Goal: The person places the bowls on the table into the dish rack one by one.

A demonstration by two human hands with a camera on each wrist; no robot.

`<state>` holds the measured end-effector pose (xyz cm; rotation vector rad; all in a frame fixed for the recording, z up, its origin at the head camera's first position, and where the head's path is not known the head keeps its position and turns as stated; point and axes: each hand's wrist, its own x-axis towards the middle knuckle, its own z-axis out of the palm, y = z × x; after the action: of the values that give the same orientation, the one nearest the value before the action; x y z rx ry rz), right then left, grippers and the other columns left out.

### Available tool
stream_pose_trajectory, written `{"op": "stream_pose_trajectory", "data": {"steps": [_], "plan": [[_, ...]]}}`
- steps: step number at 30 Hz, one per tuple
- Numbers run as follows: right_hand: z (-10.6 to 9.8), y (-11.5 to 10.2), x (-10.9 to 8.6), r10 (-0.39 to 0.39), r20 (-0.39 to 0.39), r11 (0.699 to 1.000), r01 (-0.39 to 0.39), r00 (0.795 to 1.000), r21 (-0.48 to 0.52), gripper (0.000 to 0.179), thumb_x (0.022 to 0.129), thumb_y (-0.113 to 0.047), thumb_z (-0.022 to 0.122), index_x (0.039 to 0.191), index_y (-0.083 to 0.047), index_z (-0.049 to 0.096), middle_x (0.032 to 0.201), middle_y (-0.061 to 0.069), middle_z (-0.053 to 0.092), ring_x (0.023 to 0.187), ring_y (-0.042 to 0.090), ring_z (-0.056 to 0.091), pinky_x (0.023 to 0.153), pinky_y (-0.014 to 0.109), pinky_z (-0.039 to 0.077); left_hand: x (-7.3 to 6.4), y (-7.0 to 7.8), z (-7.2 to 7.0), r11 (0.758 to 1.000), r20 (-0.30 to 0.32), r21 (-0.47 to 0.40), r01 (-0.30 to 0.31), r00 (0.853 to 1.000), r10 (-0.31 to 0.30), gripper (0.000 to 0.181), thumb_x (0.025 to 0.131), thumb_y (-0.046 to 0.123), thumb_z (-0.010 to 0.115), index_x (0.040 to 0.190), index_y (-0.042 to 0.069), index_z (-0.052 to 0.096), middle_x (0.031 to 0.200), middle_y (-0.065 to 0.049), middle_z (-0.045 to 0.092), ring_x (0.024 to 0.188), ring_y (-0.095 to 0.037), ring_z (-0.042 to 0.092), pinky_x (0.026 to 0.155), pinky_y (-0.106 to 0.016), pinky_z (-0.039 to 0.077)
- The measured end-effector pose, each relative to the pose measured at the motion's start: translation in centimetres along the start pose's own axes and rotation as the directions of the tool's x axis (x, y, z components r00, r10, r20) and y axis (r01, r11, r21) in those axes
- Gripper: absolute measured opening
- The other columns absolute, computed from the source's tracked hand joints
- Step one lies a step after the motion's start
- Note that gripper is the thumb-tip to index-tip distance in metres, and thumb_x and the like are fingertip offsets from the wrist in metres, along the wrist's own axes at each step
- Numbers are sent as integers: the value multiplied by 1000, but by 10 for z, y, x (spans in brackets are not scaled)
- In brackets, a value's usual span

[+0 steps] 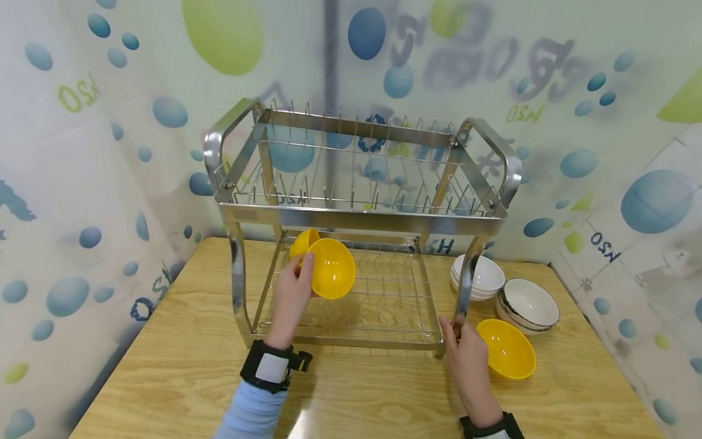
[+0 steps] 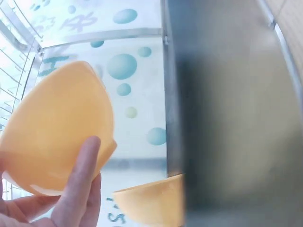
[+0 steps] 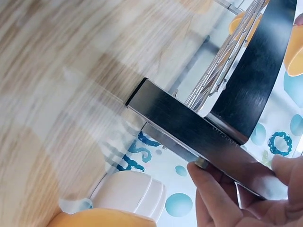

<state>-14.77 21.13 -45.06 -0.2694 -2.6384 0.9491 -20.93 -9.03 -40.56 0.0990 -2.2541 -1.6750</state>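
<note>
A two-tier metal dish rack (image 1: 362, 221) stands on the wooden table. Between its tiers my left hand (image 1: 292, 294) holds a small yellow bowl (image 1: 334, 268) by its side, thumb near the rim, with the inside facing the head camera. Behind it, at the left back of the lower tier, is another yellow bowl (image 1: 303, 241), partly covered by the held one. My right hand (image 1: 468, 360) grips the rack's right front leg (image 3: 189, 123) near the bottom. Just right of that hand a third yellow bowl (image 1: 507, 350) rests on the table.
Beyond the rack's right side are stacked white bowls (image 1: 482, 277) and cream bowls with a dark rim (image 1: 531, 303). The rack's upper tier (image 1: 351, 155) has upright wire dividers. A patterned curtain (image 1: 164, 152) hangs behind and beside the table (image 1: 175, 366).
</note>
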Motion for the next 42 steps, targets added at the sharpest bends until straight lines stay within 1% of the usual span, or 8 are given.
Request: {"op": "stream_pose_trajectory", "data": {"steps": [4, 9, 16, 23, 27, 30, 36, 42], "plan": [[0, 0, 0, 0, -3, 1000, 0, 1000, 2, 34, 96, -36, 53, 85, -4, 57, 70, 7, 49, 60, 17, 42, 49, 24, 32, 6, 4, -2, 992, -51, 103, -76, 995, 82, 50, 98, 48, 43, 119, 7, 61, 83, -14, 63, 62, -22, 59, 53, -28, 52], [1, 1, 1, -5, -10, 1000, 5, 1000, 0, 34, 96, -36, 53, 85, -5, 57, 69, 7, 48, 59, 16, 42, 50, 24, 32, 15, 9, -3, 958, -116, 235, -166, 974, 197, 49, 99, 42, 44, 118, 1, 63, 83, -15, 63, 71, -24, 53, 60, -29, 44], [0, 2, 1, -10, -4, 1000, 10, 1000, 3, 35, 96, -38, 51, 87, -4, 57, 69, 7, 48, 60, 17, 42, 50, 24, 32, 26, 21, -1, 937, -99, 296, -187, 969, 225, 53, 98, 47, 42, 123, 2, 59, 97, -16, 61, 82, -26, 47, 65, -32, 41], [1, 3, 2, -13, -4, 1000, 13, 1000, -5, 34, 96, -36, 52, 87, -4, 57, 69, 8, 48, 60, 18, 42, 50, 24, 32, 36, 30, 8, 905, -57, 388, -172, 976, 210, 53, 97, 45, 45, 122, -1, 56, 103, -22, 51, 86, -29, 50, 63, -36, 53], [1, 3, 2, -20, -6, 1000, 19, 1000, -8, 33, 96, -35, 53, 88, -4, 57, 69, 8, 48, 61, 18, 42, 51, 24, 32, 43, 29, 18, 885, -44, 428, -184, 974, 224, 49, 96, 43, 50, 119, 1, 57, 102, -21, 49, 85, -29, 50, 62, -36, 55], [1, 3, 2, -30, -20, 999, 30, 999, -11, 33, 96, -35, 53, 87, -4, 58, 68, 8, 48, 60, 18, 42, 51, 24, 32, 50, 24, 27, 851, -28, 482, -208, 967, 252, 46, 94, 43, 54, 112, 1, 60, 96, -19, 49, 82, -28, 50, 58, -33, 54], [2, 3, 2, -37, -27, 999, 37, 999, -8, 33, 96, -36, 53, 86, -4, 58, 68, 7, 49, 58, 16, 42, 49, 23, 33, 64, 14, 43, 773, -8, 575, -266, 944, 331, 44, 91, 42, 60, 104, 0, 63, 91, -20, 53, 83, -31, 53, 56, -33, 50], [2, 3, 2, -8, -1, 1000, 8, 1000, 1, 33, 96, -37, 53, 89, -5, 58, 70, 7, 50, 60, 16, 43, 50, 23, 34, 74, 5, 55, 654, 60, 691, -308, 926, 373, 50, 91, 50, 55, 100, 0, 61, 84, -21, 58, 81, -34, 58, 58, -35, 51]]}}
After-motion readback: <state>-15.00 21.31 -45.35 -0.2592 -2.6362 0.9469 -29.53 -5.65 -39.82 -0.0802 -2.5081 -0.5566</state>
